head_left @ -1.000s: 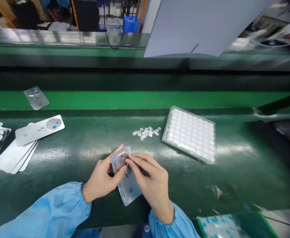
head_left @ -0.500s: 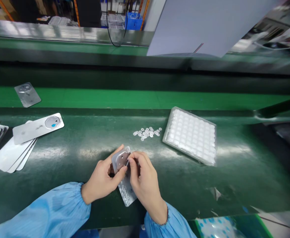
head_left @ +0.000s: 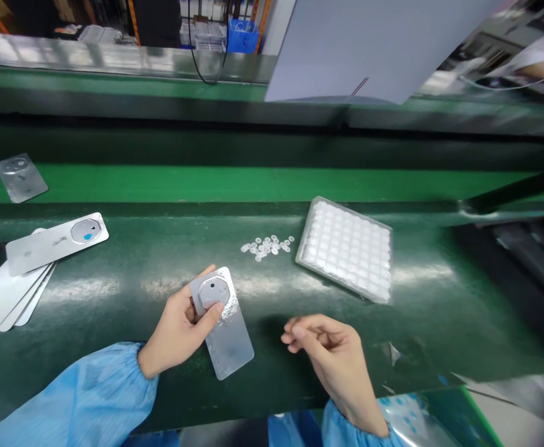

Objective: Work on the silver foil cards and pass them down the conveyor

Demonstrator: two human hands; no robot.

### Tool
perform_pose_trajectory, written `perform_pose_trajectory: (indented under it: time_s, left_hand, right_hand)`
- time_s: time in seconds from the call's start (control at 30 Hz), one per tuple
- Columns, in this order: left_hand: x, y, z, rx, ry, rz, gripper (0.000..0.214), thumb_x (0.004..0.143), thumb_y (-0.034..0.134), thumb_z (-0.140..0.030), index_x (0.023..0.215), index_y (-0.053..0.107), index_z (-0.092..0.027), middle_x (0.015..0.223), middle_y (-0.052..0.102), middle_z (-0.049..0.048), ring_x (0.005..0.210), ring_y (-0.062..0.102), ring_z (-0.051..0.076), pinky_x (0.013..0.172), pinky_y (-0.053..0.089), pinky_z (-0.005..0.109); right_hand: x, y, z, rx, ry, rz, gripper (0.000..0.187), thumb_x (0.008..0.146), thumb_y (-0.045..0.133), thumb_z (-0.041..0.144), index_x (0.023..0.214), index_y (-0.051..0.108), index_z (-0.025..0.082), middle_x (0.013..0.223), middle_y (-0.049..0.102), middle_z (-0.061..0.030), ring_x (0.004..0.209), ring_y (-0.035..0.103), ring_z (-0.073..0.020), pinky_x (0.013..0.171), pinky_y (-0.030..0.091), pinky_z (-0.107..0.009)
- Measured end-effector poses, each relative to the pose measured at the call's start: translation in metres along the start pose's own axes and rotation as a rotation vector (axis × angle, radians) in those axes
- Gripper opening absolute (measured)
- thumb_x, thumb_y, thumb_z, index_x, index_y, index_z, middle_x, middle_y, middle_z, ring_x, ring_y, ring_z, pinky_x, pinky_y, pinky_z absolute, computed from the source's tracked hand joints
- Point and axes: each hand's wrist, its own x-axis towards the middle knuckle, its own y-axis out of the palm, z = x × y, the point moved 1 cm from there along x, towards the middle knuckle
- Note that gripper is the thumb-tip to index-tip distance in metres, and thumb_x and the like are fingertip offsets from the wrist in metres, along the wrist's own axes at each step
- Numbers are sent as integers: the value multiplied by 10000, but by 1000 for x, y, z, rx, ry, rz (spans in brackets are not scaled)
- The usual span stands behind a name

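Observation:
My left hand (head_left: pixel 181 329) grips a silvery phone back cover (head_left: pixel 231 347) near its upper end, with the thumb pressed by the round camera area. That camera area shows a small dark hole, and glare wrinkles run across the surface below it. To the right and apart from the cover, my right hand (head_left: pixel 330 351) hangs over the bench with thumb and fingertips pinched together. Anything between those fingertips is too small or hidden to make out. Beyond the hands lies a loose cluster of small clear round pieces (head_left: pixel 266 248).
A clear tray (head_left: pixel 345 250) of white padded cells sits right of the cluster. Several pale phone covers (head_left: pixel 43 245) are stacked at left, with another cover (head_left: pixel 21 178) on the green strip behind. A scrap (head_left: pixel 394 354) lies near the front edge; a grey panel (head_left: pixel 369 49) hangs above.
My right hand has left the cover and moved right, fingers still pinched. My left hand has turned the cover so its camera end and face show more fully. The view has shifted slightly right.

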Motion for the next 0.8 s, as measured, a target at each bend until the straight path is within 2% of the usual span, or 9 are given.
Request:
perform_pose_trajectory:
  time_s: [0.07,0.17,0.27,0.37,0.53,0.63,0.8]
  left_hand:
    - [0,0,-1,6,-10,-16,793,885,767,-414,1555,433,-154,1220,737,126,1004,731,250,862,620,319]
    - [2,-1,-4,7,-18,-50,813,859,794,-423,1544,446,-157,1159,755,106,972,735,244,846,625,318]
    - [5,-2,-7,2,-29,-63,845,837,812,-438,1544,442,-161,1117,760,92,926,732,232,815,624,311]
    - [7,-2,-9,13,-37,-73,874,815,827,-455,1543,441,-163,1118,758,90,920,724,227,810,616,303]
    - [8,-4,-9,20,-46,-76,883,819,822,-460,1548,420,-166,1113,752,85,950,722,237,824,615,316]
    - [8,-7,-10,36,-50,-56,892,832,813,-439,1564,379,-172,1180,737,100,1004,720,248,850,612,326]
    - [27,-9,-15,102,0,-25,958,846,780,-389,1614,247,-182,1357,663,144,1150,688,276,936,592,364]
  right_hand:
    - [-3,-7,-7,10,49,-54,222,768,900,374,779,802,176,770,788,-93,628,752,-184,547,621,-211]
    - [-2,-6,-13,26,92,-63,278,793,876,426,915,832,180,906,810,-122,734,784,-214,647,669,-266]
    - [-1,-2,-13,33,79,-46,336,866,802,488,1006,831,184,1028,804,-142,837,792,-239,731,687,-325]
    - [-1,-1,-12,23,35,-41,341,913,752,498,1059,819,197,1054,799,-139,855,787,-234,726,688,-326]
    - [-1,-2,-16,51,18,-26,323,942,727,474,1116,784,209,1022,790,-119,839,771,-211,687,675,-304]
    - [-3,-4,-15,97,16,-11,324,978,676,477,1148,746,210,1004,764,-102,809,748,-194,641,651,-288]
    - [-9,-8,-9,49,-7,24,329,1027,587,490,932,654,182,745,649,-18,570,615,-111,541,553,-229]
